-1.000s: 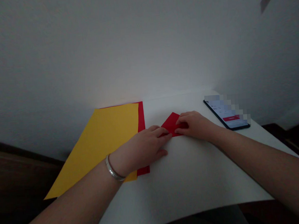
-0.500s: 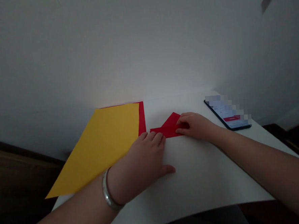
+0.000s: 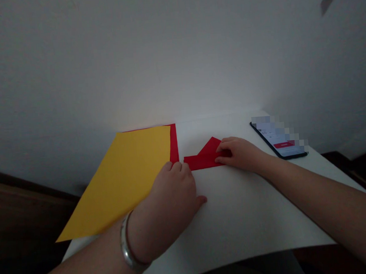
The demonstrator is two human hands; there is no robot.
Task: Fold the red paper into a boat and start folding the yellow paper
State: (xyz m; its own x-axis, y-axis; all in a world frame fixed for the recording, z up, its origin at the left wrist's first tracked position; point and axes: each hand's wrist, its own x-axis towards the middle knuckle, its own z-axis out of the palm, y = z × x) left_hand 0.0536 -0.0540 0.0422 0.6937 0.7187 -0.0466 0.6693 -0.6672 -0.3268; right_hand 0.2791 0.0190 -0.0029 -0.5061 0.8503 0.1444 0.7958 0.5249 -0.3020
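Leftward along the folded red paper (image 3: 203,161) the left hand (image 3: 171,208) has slid over the past second, from near the right hand (image 3: 241,154) to the paper's end closest to the yellow sheet (image 3: 132,169); the right hand has hardly shifted. From where I stand, the folded red paper lies on the white table (image 3: 252,207) just right of the yellow sheet, a narrow gap between them, with a peak pointing away from the person. The right hand, at the paper's end farther from the yellow sheet, has its thumb and fingers narrowly pinched on it. The left hand's thumb stands wide of its bent fingers; I cannot tell whether the hidden fingertips press down.

A red sheet (image 3: 174,143) pokes out from under the yellow sheet's right side. Well to the right of the yellow sheet, past the right hand, lies a phone (image 3: 269,136) with its screen lit. A silver bracelet (image 3: 124,244) sits behind the left hand, by the yellow sheet's near edge.
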